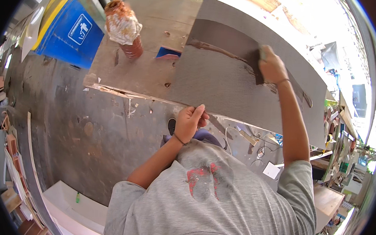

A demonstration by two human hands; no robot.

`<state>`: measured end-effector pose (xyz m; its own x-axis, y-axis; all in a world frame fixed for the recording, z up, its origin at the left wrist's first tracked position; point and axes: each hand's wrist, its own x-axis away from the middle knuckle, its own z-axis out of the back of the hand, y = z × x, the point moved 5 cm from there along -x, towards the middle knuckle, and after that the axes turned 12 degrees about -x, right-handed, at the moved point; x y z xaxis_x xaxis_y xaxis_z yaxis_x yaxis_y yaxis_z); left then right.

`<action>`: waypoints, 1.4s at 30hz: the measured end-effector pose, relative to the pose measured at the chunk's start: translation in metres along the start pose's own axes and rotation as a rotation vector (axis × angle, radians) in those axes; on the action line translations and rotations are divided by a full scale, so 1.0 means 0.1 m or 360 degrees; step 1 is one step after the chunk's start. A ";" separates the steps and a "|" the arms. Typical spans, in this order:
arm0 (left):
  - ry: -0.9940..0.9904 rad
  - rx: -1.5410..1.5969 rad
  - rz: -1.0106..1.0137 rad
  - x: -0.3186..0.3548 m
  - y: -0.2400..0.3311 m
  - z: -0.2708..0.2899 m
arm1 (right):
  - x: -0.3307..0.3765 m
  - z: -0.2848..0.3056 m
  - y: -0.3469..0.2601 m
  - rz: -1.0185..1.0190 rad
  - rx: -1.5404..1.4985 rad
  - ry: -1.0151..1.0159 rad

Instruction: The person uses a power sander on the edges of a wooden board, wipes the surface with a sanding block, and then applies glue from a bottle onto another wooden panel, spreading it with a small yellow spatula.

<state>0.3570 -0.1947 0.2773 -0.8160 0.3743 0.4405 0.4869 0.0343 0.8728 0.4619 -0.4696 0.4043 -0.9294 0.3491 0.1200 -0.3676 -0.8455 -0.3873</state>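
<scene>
A large grey sheet (218, 85) lies flat on the worktable, its right part reaching toward the far right. Across it runs a wet dark-brown band of glue-like paste (216, 35), with thick ridges along its near edge. My right hand (273, 69) is closed around a spreader (256, 71) with a dark blade and a bit of pale green by the fingers. The blade rests on the sheet at the band; the hand hides most of the grip. At the near edge, my left hand (190, 123) pinches the sheet's border between thumb and curled fingers.
On the worktable (143, 78) stand a paste-crusted reddish-brown container (132, 47) and, beside the sheet, a flat blue-and-pink piece (168, 53). A blue bin (83, 35) stands left of the table. Cables (261, 151) and a white square (271, 170) lie on the floor at right.
</scene>
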 end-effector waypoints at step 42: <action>0.0405 -0.0600 -0.0865 -0.02 -0.05 -0.68 | 1.52 -0.75 -2.23 0.1883 -0.0104 -0.0794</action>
<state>0.3347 -0.2587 0.2862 -0.9828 0.1653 -0.0826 -0.1132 -0.1856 0.9761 0.4050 -0.1974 0.4405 -0.6045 -0.7966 -0.0037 0.6746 -0.5094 -0.5343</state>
